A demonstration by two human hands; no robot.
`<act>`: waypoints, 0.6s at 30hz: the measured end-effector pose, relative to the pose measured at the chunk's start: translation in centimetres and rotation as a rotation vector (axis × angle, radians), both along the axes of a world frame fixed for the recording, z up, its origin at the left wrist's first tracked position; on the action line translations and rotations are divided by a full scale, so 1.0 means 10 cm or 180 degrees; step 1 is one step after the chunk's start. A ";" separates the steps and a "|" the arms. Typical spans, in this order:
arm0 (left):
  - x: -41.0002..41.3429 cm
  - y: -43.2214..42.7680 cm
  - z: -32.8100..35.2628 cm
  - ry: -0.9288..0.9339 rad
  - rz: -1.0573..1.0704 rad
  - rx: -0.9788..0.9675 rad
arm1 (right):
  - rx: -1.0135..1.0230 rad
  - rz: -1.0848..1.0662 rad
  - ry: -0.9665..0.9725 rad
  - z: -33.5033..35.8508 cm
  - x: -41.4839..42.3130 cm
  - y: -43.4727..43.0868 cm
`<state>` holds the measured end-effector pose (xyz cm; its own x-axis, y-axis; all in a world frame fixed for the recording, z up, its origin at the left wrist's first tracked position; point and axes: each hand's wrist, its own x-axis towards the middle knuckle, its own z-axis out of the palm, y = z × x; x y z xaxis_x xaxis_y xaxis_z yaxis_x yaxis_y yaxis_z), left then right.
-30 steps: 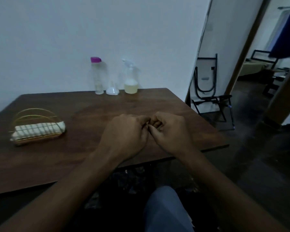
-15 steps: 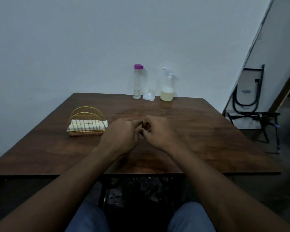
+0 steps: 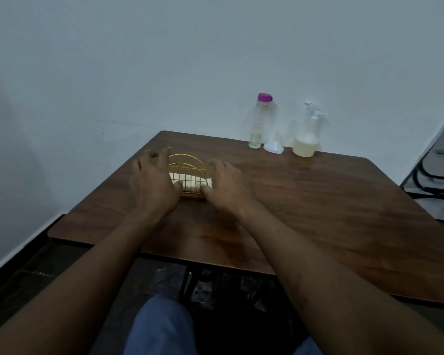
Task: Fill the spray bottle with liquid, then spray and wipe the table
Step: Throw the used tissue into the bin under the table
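My left grip (image 3: pixel 151 183) and right grip (image 3: pixel 228 183) are released, fingers spread, on either side of a gold wire holder (image 3: pixel 187 160) on the brown bench (image 3: pixel 318 201). Both thumbs touch its front, where a folded white cloth (image 3: pixel 190 181) sits. At the far edge, by the wall, stand a purple-capped bottle (image 3: pixel 258 124), a white funnel (image 3: pixel 274 146) and the spray bottle (image 3: pixel 305 139), partly filled with yellowish liquid.

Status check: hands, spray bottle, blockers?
Both open: left hand, right hand, flanking cloth holder. Partly filled spray bottle untouched, far edge. Nothing blocks reach.
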<state>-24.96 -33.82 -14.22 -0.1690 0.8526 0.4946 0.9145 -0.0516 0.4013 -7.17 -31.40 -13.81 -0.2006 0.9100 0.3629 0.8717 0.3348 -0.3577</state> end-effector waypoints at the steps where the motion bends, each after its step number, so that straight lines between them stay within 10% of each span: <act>1: -0.06 0.06 -0.01 0.0019 -0.0023 -0.0177 | -0.0034 0.0007 -0.0021 0.00 -0.05 0.05; 18: 0.42 2.12 -0.09 0.0199 -0.0651 -0.0377 | 0.0307 -0.0118 -0.0073 -0.13 0.44 1.96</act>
<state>-20.73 -12.66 -15.10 0.0409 0.9186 0.3931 0.9132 -0.1941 0.3584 -2.81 -11.81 -15.12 -0.1765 0.8781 0.4448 0.8918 0.3339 -0.3053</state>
